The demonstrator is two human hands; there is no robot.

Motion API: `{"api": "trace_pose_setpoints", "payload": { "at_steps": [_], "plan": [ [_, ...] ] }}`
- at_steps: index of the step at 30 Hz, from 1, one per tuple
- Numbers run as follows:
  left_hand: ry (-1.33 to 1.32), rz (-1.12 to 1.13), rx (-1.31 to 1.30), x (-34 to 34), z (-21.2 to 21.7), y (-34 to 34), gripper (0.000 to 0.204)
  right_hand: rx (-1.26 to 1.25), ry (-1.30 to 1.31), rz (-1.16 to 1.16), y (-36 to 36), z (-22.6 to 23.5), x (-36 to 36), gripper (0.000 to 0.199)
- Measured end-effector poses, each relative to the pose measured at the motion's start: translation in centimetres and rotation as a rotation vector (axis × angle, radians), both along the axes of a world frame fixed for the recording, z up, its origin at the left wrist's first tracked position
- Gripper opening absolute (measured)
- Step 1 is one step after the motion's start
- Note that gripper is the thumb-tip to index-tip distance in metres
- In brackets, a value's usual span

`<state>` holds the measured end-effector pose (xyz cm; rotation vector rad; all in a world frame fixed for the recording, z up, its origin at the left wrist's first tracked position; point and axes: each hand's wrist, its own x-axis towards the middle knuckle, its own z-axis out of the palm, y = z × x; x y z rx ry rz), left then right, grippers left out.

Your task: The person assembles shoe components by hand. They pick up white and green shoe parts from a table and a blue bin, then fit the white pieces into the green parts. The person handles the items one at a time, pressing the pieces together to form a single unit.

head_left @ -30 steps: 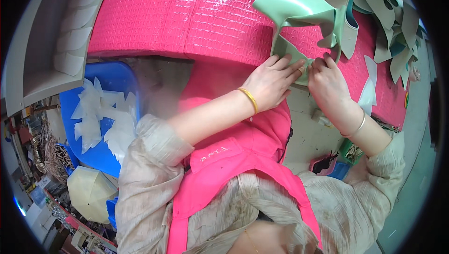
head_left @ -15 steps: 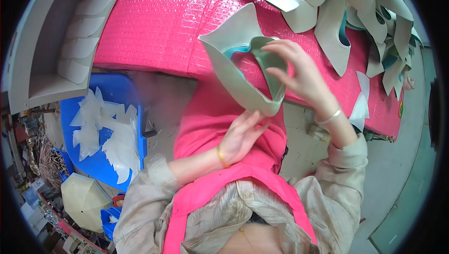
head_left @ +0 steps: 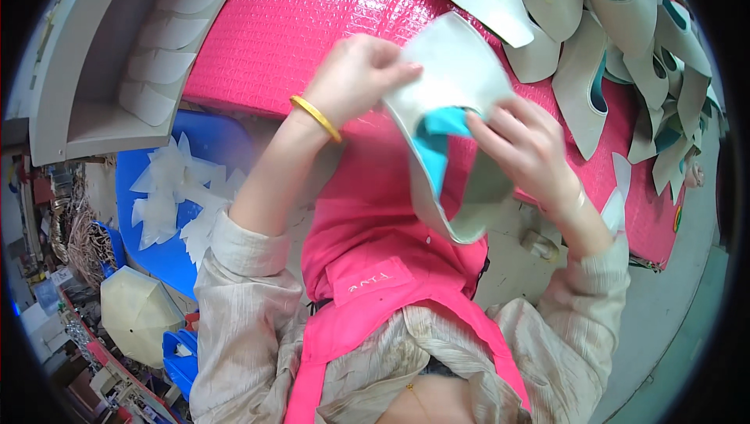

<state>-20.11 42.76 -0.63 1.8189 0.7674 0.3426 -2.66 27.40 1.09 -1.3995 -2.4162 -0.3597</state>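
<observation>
A pale grey-white shoe upper [head_left: 453, 57] with a teal lining [head_left: 430, 160] is held up over my lap, its toe end pointing down. My left hand [head_left: 361, 78] pinches the upper's left edge near the broad top part. On the other side, the fingers of my right hand [head_left: 525, 143] close on the edge of the opening, beside a flap of teal lining. The right hand is slightly blurred and hides part of the upper's right side.
More shoe uppers [head_left: 580, 84] lie piled on the pink-covered table [head_left: 289, 33] at the right. White pieces [head_left: 160, 205] rest on a blue chair [head_left: 156, 264] at left. A grey rack [head_left: 74, 72] with pale curved pieces stands at the far left.
My left hand has risen from under the upper's lower end to its upper left edge. My right hand has moved right and down onto the opening's edge. The upper has turned.
</observation>
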Motion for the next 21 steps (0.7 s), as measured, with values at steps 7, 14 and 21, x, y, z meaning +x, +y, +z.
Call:
{"api": "trace_pose_setpoints", "payload": {
  "at_steps": [7, 14, 21],
  "plan": [
    [-0.072, -0.191, -0.504, 4.7, -2.4, -0.5, 0.032, -0.048, 0.053, -0.271, -1.6, -1.3, 0.9, 0.023],
    [-0.065, -0.269, -0.564, 4.0, -1.6, 1.4, 0.031, 0.078, 0.466, -0.197, -2.9, -1.8, 2.4, 0.012],
    [-0.258, -0.041, 0.439, 6.2, -2.1, 0.3, 0.021, -0.337, 0.74, -0.498, -3.6, -2.6, 3.8, 0.018]
  ]
}}
